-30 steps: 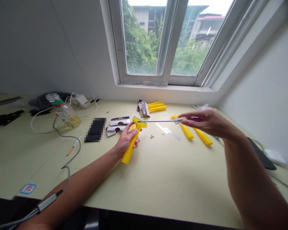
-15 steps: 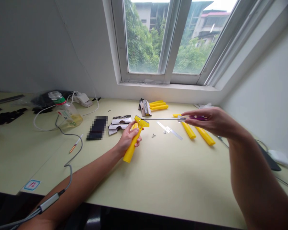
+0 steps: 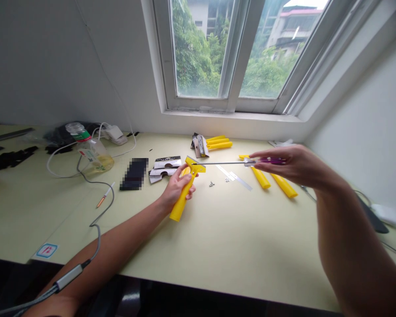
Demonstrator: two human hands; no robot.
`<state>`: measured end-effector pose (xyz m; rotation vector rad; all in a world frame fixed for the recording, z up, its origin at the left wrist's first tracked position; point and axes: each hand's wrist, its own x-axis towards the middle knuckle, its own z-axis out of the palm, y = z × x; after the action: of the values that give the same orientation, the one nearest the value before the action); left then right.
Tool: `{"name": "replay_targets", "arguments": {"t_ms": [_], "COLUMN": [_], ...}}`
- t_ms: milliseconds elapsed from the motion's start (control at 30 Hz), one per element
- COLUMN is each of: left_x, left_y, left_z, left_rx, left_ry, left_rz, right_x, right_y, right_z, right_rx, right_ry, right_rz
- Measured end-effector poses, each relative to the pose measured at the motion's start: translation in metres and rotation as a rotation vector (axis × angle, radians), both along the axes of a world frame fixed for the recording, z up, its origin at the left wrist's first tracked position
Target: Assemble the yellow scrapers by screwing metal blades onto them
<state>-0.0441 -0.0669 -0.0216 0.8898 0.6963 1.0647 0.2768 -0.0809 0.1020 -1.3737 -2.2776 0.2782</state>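
Note:
My left hand (image 3: 179,188) is closed around the handle of a yellow scraper (image 3: 181,203), its wide head tilted up. My right hand (image 3: 292,167) pinches the purple and clear handle of a screwdriver (image 3: 221,163). The screwdriver lies level, and its tip meets the scraper's head near a screw. Small screws (image 3: 211,184) and a little group of nuts or washers (image 3: 227,179) rest on the table below the shaft. Flat metal blades (image 3: 239,180) lie just beyond them. Under and beside my right hand are yellow handles (image 3: 284,185).
Behind lie more yellow scrapers (image 3: 219,141) with cardboard-sleeved heads. Left of my left hand are cardboard sleeves (image 3: 166,167) and a pixelated dark object (image 3: 134,174). A plastic bottle (image 3: 99,156), a pen-like tool (image 3: 104,196) and a grey cable (image 3: 111,207) occupy the table's left side.
The view has shifted slightly. The screwdriver tip has moved a little along the scraper's head, from its upper edge toward the screw area. Both hands keep their holds.

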Motion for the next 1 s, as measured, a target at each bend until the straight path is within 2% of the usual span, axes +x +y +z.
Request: {"name": "replay_targets", "arguments": {"t_ms": [167,233,367,433,500,567,700,733,833,967,1000], "left_x": [0.001,0.001,0.002,0.001,0.0,-0.002,-0.002,-0.002,-0.001,-0.001,-0.001], "left_y": [0.0,0.0,0.001,0.002,0.004,0.005,0.005,0.004,0.004,0.005,0.005], "left_z": [0.002,0.003,0.002,0.002,0.002,0.002,0.003,0.002,0.002,0.001,0.001], "left_rx": [-0.015,-0.022,-0.012,-0.02,-0.033,-0.038,-0.019,-0.018,-0.017,0.015,0.016], "left_ry": [0.003,0.009,0.02,0.015,0.006,-0.009,-0.022,-0.018,-0.004,-0.001,-0.001], "left_rz": [0.044,0.074,0.089,0.1,0.134,0.154,0.147,0.151,0.17,0.165,0.169], "right_x": [-0.013,-0.024,-0.047,-0.052,-0.053,-0.049,-0.039,-0.037,-0.032,-0.03,-0.029], "right_y": [-0.011,-0.017,-0.02,-0.016,-0.011,-0.005,0.004,0.005,0.006,0.007,0.008], "right_z": [0.004,0.004,-0.001,-0.005,-0.01,-0.014,-0.018,-0.019,-0.018,-0.017,-0.018], "right_rx": [0.19,0.263,0.376,0.295,0.149,0.075,0.153,0.147,0.053,0.079,0.074], "right_ry": [-0.073,-0.041,0.276,0.433,0.48,0.468,0.369,0.346,0.344,0.378,0.388], "right_rz": [0.042,0.02,-0.213,-0.274,-0.192,-0.111,-0.286,-0.294,-0.179,-0.262,-0.242]}}
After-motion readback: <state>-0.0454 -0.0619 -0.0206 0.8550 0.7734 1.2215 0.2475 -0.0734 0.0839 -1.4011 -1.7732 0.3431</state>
